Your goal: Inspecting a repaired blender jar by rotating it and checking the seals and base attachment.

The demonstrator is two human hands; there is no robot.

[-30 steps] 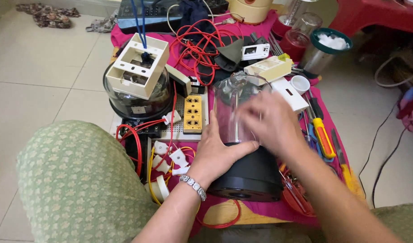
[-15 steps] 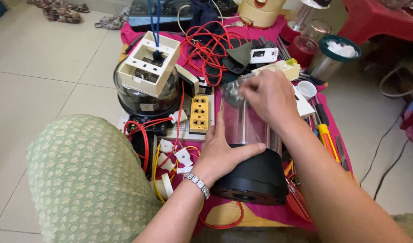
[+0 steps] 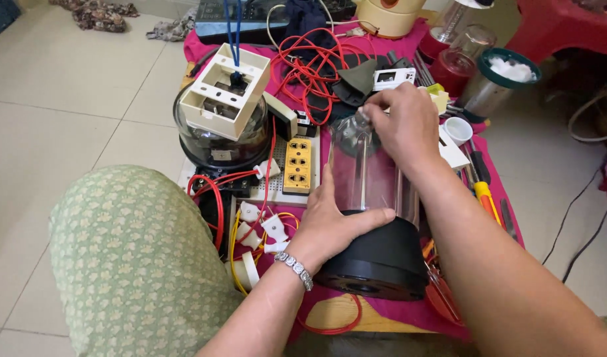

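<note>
Clear blender jar (image 3: 366,178) is lying tilted on the pink cloth (image 3: 495,172), its black base (image 3: 382,254) toward the camera. Left hand (image 3: 333,221) is wrapping thumb and fingers around the jar just above the base. Right hand (image 3: 402,125) is closing on the jar's far end (fingertips curled over it). Yellow socket strip (image 3: 298,165) is sitting just left.

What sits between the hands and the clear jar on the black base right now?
Nothing visible. The left hand already grips the clear jar where it meets the black base, and the right hand rests on the jar's far end.
</note>
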